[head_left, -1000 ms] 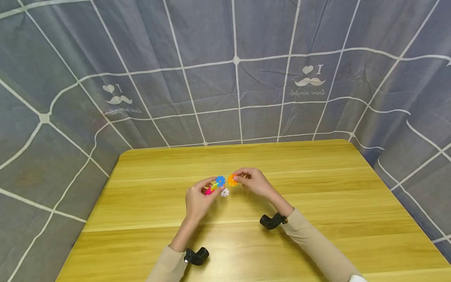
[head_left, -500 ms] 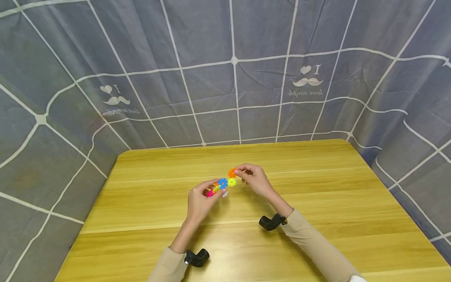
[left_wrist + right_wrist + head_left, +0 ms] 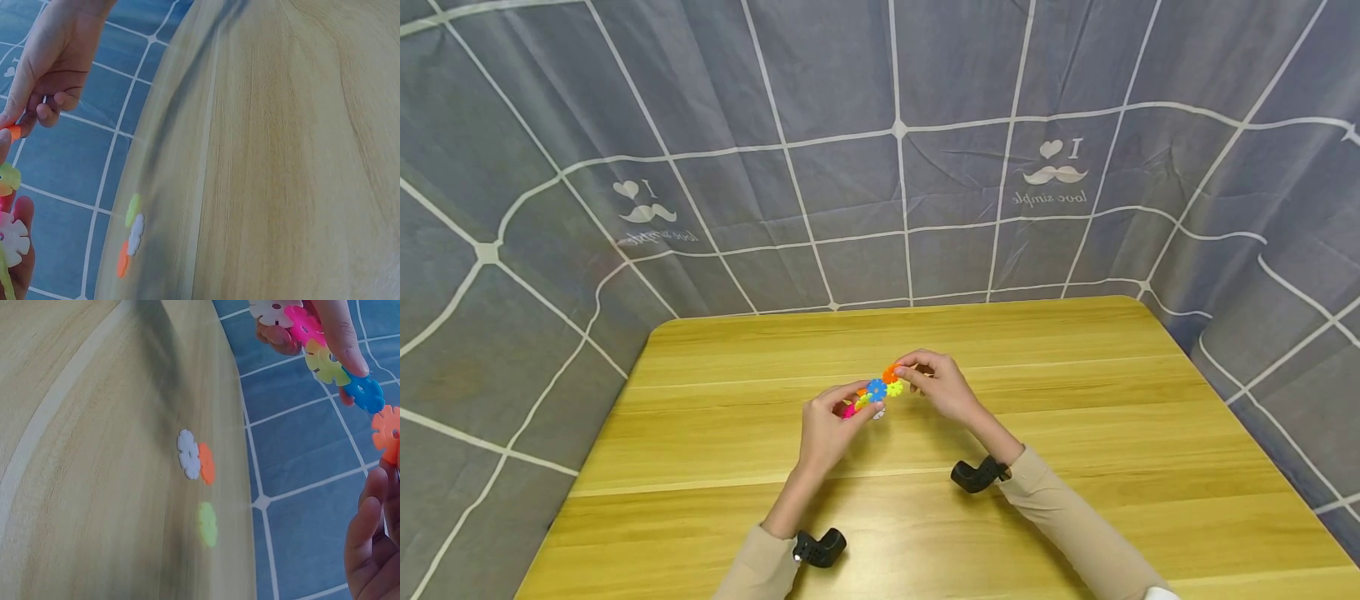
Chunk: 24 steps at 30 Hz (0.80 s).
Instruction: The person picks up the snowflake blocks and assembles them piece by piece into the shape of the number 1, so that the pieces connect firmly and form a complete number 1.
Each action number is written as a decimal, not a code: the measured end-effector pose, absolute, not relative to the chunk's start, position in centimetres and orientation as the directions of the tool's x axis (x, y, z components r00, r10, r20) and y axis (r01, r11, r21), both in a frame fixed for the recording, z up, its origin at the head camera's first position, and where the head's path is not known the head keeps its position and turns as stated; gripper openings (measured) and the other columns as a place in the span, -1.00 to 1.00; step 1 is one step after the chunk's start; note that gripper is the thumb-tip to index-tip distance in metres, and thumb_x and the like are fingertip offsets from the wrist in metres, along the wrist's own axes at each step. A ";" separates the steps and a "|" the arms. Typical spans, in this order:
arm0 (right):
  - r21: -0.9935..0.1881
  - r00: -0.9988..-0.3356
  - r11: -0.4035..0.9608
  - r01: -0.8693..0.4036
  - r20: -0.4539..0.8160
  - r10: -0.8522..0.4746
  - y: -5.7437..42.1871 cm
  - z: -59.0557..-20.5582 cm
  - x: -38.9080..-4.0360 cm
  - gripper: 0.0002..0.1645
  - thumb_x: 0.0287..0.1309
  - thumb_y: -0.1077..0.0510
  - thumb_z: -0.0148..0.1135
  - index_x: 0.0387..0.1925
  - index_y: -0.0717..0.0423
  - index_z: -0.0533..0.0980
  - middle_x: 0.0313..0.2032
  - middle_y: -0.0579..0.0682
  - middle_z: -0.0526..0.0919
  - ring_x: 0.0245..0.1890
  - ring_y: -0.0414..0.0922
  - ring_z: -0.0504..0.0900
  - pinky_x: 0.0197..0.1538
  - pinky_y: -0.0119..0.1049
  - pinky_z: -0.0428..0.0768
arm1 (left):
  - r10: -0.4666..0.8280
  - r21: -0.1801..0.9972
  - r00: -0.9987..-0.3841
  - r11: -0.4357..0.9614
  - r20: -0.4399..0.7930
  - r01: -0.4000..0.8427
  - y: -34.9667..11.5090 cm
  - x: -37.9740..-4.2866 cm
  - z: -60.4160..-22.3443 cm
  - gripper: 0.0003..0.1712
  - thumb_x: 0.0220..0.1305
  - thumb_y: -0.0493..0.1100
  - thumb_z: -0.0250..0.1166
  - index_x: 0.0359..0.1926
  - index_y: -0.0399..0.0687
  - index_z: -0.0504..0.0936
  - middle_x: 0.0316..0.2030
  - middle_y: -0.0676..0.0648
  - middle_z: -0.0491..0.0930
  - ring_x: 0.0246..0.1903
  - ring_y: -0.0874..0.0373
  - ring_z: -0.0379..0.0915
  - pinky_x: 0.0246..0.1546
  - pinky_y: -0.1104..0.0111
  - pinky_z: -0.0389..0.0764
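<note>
In the head view, my left hand (image 3: 823, 429) grips a chain of joined snowflake building discs above the table. The right wrist view shows the chain running from a white disc (image 3: 273, 310) through a pink disc (image 3: 304, 327) and a yellow disc (image 3: 325, 364) to a blue disc (image 3: 365, 392), with the left thumb on its blue end. My right hand (image 3: 946, 389) pinches an orange disc (image 3: 386, 431) between thumb and fingers. Its edge is right at the blue disc's outer edge. Part of the chain is hidden behind the left fingers.
Three loose discs lie on the wooden table (image 3: 1037, 400) under the hands: a white disc (image 3: 188, 454), an orange disc (image 3: 207, 464) beside it, and a yellow disc (image 3: 208, 524) slightly apart. A grey grid-patterned curtain (image 3: 850, 192) surrounds the table's far side and both sides.
The orange disc in my right hand first rose away, uncovering the yellow disc on the table, then came down and left against the blue disc. My left hand shifted slightly right with the chain.
</note>
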State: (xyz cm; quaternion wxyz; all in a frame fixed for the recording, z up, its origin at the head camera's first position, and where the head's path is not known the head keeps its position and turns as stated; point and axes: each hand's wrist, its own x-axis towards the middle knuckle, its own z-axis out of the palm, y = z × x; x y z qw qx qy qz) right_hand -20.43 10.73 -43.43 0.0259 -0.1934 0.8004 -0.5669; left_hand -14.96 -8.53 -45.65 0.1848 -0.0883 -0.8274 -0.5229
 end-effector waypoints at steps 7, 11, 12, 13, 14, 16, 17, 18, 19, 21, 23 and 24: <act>-0.896 -0.905 0.305 -0.323 0.198 -0.377 10.9 -43.0 -20.3 -0.77 0.29 0.12 0.17 -0.18 0.18 0.63 -0.28 0.25 0.61 -0.45 0.01 0.50 -0.49 -0.44 0.43 | -0.028 0.835 -0.916 0.422 0.400 0.352 -8.5 -15.0 -45.6 -0.61 -0.05 -0.10 0.53 -0.15 -0.13 0.75 -0.41 -0.11 0.69 -0.61 0.30 0.27 -0.65 0.58 0.27; -0.898 -0.902 0.300 -0.323 0.196 -0.384 10.8 -42.9 -20.3 -0.77 0.29 0.12 0.17 -0.18 0.17 0.63 -0.29 0.20 0.61 -0.43 0.13 0.52 -0.47 -0.35 0.49 | -0.014 0.832 -0.913 0.416 0.409 0.366 -8.5 -15.0 -45.3 -0.61 -0.05 -0.11 0.53 -0.15 -0.15 0.75 -0.39 -0.12 0.71 -0.63 0.29 0.28 -0.65 0.59 0.27; -0.898 -0.901 0.297 -0.324 0.198 -0.386 10.8 -42.9 -20.3 -0.78 0.29 0.12 0.17 -0.18 0.18 0.63 -0.29 0.17 0.61 -0.41 0.16 0.53 -0.47 -0.31 0.52 | -0.010 0.832 -0.912 0.414 0.411 0.370 -8.5 -15.0 -45.3 -0.61 -0.04 -0.12 0.53 -0.15 -0.16 0.75 -0.38 -0.13 0.72 -0.64 0.28 0.28 -0.65 0.59 0.27; -0.897 -0.899 0.295 -0.328 0.201 -0.388 10.8 -42.9 -20.3 -0.78 0.28 0.13 0.17 -0.19 0.19 0.63 -0.29 0.15 0.62 -0.41 0.18 0.54 -0.46 -0.27 0.54 | -0.007 0.832 -0.912 0.412 0.411 0.371 -8.5 -15.0 -45.2 -0.61 -0.05 -0.12 0.52 -0.14 -0.16 0.75 -0.36 -0.14 0.73 -0.64 0.28 0.27 -0.66 0.59 0.26; -0.898 -0.899 0.295 -0.327 0.200 -0.389 10.8 -42.8 -20.3 -0.78 0.28 0.13 0.17 -0.19 0.19 0.63 -0.29 0.13 0.62 -0.40 0.19 0.55 -0.46 -0.24 0.55 | -0.003 0.833 -0.912 0.410 0.410 0.373 -8.5 -15.0 -45.2 -0.60 -0.05 -0.13 0.52 -0.14 -0.16 0.75 -0.34 -0.15 0.74 -0.65 0.28 0.27 -0.66 0.59 0.26; -0.896 -0.899 0.298 -0.329 0.201 -0.389 10.8 -42.8 -20.3 -0.79 0.28 0.14 0.17 -0.19 0.19 0.63 -0.28 0.11 0.63 -0.40 0.19 0.56 -0.44 -0.16 0.58 | 0.003 0.839 -0.913 0.395 0.407 0.375 -8.4 -15.0 -45.1 -0.59 -0.04 -0.12 0.52 -0.13 -0.18 0.74 -0.29 -0.17 0.75 -0.65 0.29 0.29 -0.67 0.59 0.28; -0.895 -0.900 0.300 -0.331 0.203 -0.387 10.8 -42.7 -20.3 -0.79 0.28 0.14 0.18 -0.19 0.18 0.63 -0.28 0.09 0.62 -0.40 0.18 0.57 -0.44 -0.14 0.59 | 0.004 0.841 -0.913 0.388 0.407 0.376 -8.4 -15.0 -45.0 -0.59 -0.04 -0.13 0.52 -0.12 -0.19 0.74 -0.28 -0.19 0.74 -0.64 0.29 0.31 -0.67 0.59 0.29; -0.893 -0.899 0.301 -0.335 0.207 -0.385 10.8 -42.7 -20.2 -0.79 0.27 0.14 0.18 -0.19 0.19 0.63 -0.28 0.09 0.63 -0.40 0.17 0.58 -0.43 -0.11 0.59 | 0.004 0.845 -0.914 0.380 0.405 0.377 -8.3 -15.0 -45.0 -0.59 -0.04 -0.13 0.51 -0.12 -0.20 0.74 -0.26 -0.20 0.74 -0.63 0.30 0.33 -0.67 0.59 0.30; -0.890 -0.900 0.303 -0.341 0.215 -0.381 10.8 -42.7 -20.2 -0.79 0.27 0.14 0.19 -0.19 0.19 0.63 -0.27 0.09 0.63 -0.40 0.17 0.58 -0.43 -0.09 0.60 | 0.003 0.850 -0.915 0.369 0.403 0.376 -8.3 -15.0 -44.9 -0.59 -0.04 -0.14 0.51 -0.12 -0.21 0.74 -0.26 -0.21 0.74 -0.61 0.30 0.37 -0.66 0.59 0.33; -0.886 -0.901 0.305 -0.349 0.229 -0.368 10.8 -42.6 -20.1 -0.79 0.26 0.14 0.19 -0.19 0.18 0.64 -0.28 0.08 0.63 -0.41 0.12 0.58 -0.44 -0.06 0.60 | 0.006 0.854 -0.914 0.354 0.406 0.382 -8.2 -15.0 -44.9 -0.60 -0.03 -0.14 0.51 -0.13 -0.22 0.74 -0.25 -0.22 0.73 -0.58 0.29 0.43 -0.64 0.58 0.38; -0.884 -0.902 0.300 -0.358 0.245 -0.356 10.8 -42.5 -19.9 -0.79 0.25 0.15 0.21 -0.20 0.19 0.65 -0.29 0.09 0.63 -0.42 0.03 0.59 -0.47 -0.14 0.60 | 0.007 0.851 -0.911 0.355 0.412 0.388 -8.1 -15.0 -44.8 -0.60 -0.03 -0.15 0.50 -0.14 -0.22 0.74 -0.26 -0.22 0.74 -0.55 0.27 0.46 -0.62 0.57 0.42; -0.884 -0.902 0.296 -0.362 0.251 -0.353 10.8 -42.5 -19.9 -0.79 0.24 0.15 0.21 -0.21 0.19 0.65 -0.29 0.09 0.64 -0.42 -0.03 0.60 -0.48 -0.19 0.59 | 0.009 0.849 -0.910 0.355 0.415 0.391 -8.1 -15.1 -44.8 -0.60 -0.04 -0.15 0.50 -0.14 -0.23 0.74 -0.27 -0.22 0.74 -0.55 0.27 0.45 -0.61 0.57 0.42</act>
